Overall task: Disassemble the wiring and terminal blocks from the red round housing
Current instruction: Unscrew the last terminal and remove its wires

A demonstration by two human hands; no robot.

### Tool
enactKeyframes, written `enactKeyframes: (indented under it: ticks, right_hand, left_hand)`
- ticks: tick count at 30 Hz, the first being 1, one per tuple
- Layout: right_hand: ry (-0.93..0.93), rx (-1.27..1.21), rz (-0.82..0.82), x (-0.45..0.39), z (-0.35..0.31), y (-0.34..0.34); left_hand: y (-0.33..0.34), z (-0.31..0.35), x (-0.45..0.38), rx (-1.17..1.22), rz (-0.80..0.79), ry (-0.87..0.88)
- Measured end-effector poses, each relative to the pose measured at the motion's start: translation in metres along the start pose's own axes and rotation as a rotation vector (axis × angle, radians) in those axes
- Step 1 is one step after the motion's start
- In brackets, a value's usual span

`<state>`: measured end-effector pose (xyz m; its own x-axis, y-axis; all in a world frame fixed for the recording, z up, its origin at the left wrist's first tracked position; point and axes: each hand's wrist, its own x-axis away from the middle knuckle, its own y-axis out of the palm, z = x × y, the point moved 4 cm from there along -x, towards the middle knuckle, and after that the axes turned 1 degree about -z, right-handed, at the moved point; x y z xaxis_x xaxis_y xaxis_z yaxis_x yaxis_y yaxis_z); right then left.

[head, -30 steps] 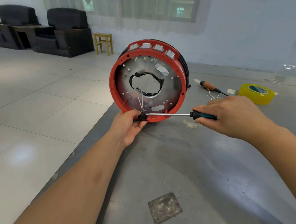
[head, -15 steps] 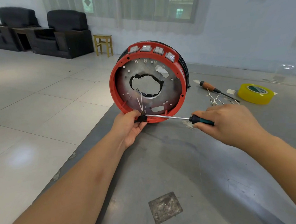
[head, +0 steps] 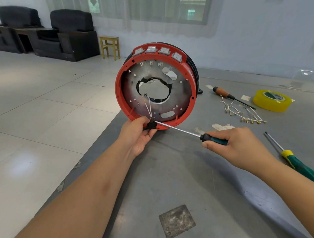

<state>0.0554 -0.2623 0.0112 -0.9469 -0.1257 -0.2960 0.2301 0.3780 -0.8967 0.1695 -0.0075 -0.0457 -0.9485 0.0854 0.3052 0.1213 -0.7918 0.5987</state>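
The red round housing (head: 155, 85) stands on edge near the bench's (head: 185, 175) left edge, its open face turned toward the camera. Inside sits a grey metal plate (head: 179, 100) with a ragged central hole. Four white-topped terminal blocks (head: 157, 51) line the upper rim. Thin white wires (head: 148, 107) run from the hole down to a small black terminal block (head: 151, 125) at the lower rim.
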Motion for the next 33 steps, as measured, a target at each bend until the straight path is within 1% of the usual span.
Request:
enactKeyframes:
  ticks: [2, 4, 6, 9, 11, 12, 19, 29, 33]
  right_hand:
    - [0.039, -0.07, -0.013, 0.001, 0.001, 0.002]
    - [0.017, -0.047, -0.007, 0.001, -0.002, -0.002]
    - [-0.071, 0.084, 0.028, 0.0, -0.008, -0.01]
    - [-0.234, 0.356, 0.116, -0.003, -0.017, -0.025]
    - [-0.282, 0.447, 0.166, -0.007, -0.022, -0.034]
    - [-0.289, 0.469, 0.163, -0.008, -0.023, -0.038]
    - [-0.314, 0.479, 0.12, -0.019, -0.032, -0.053]
    - [-0.339, 0.61, 0.089, -0.026, -0.041, -0.062]
    - [-0.372, 0.686, 0.076, -0.029, -0.048, -0.065]
  left_hand:
    - [-0.001, 0.0, 0.0, -0.009, 0.001, 0.0]
    - [-0.001, 0.001, 0.0, -0.005, 0.006, 0.0]
    - [0.0, 0.001, 0.001, 0.005, 0.003, -0.003]
    - [0.0, 0.001, 0.002, -0.001, 0.0, 0.001]
    - [0.0, 0.001, 0.003, -0.009, -0.002, 0.005]
    - [-0.001, 0.002, 0.003, -0.01, -0.004, 0.007]
    - [0.0, 0.001, 0.004, -0.048, -0.016, 0.007]
    - [0.001, 0.002, 0.007, -0.06, -0.005, 0.006]
    - [0.001, 0.002, 0.006, -0.028, -0.005, 0.001]
